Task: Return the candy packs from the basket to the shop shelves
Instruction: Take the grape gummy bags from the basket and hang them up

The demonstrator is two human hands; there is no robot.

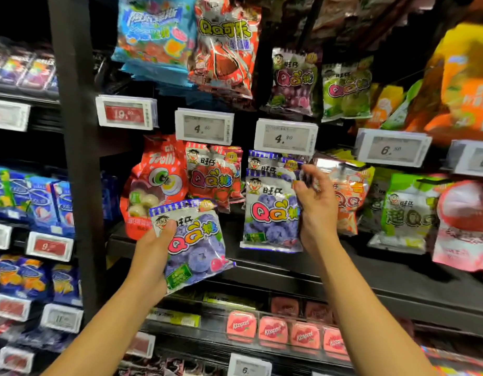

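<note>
My left hand point(153, 253) grips a blueberry QQ candy pack point(194, 245), purple and white, tilted in front of the shelf at lower centre. Matching blueberry packs point(270, 210) hang in a row on a peg under the 4.20 price tag point(286, 138). My right hand point(316, 204) is at the right edge of that hanging row, thumb on the front pack's side and fingers curled behind the packs near their top corner. The basket is out of view.
Strawberry QQ packs point(213, 175) and a red Trolli bag point(156, 183) hang left of the blueberry row; orange packs point(348, 194) and green packs point(405, 210) hang to its right. A black upright post point(77, 158) stands at left. Pink Kissport boxes point(272, 331) fill the shelf below.
</note>
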